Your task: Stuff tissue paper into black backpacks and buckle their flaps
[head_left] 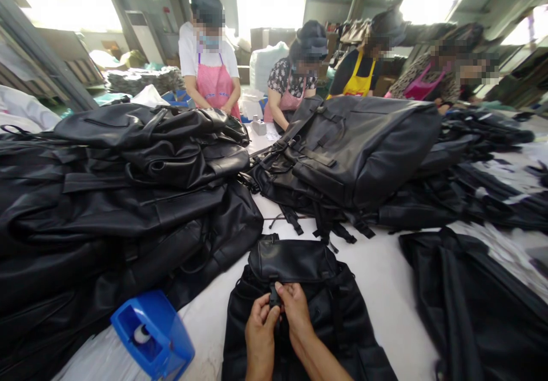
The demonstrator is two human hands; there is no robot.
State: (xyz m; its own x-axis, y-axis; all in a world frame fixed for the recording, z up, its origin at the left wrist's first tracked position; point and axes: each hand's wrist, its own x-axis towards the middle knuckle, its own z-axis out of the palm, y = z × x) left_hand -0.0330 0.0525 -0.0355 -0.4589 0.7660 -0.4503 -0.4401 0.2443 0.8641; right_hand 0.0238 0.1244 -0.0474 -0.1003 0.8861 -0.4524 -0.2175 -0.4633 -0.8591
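A black backpack (295, 261) lies on the white table straight in front of me, its flap end pointing away. Over its upper front, both hands meet at a small black buckle (274, 296). My left hand (262, 318) pinches the buckle from the left and below with thumb and fingers. From the right, my right hand (293, 304) closes on the buckle's upper part, thumb along its top. Fingers cover much of the buckle, so I cannot tell whether its halves are joined.
Black bags are heaped high at left (128, 198) and beyond the backpack (368, 147). Black material (475, 307) lies at right. A blue plastic container (158, 335) stands tilted at lower left. Several co-workers in aprons (214, 81) work across the table (381, 272).
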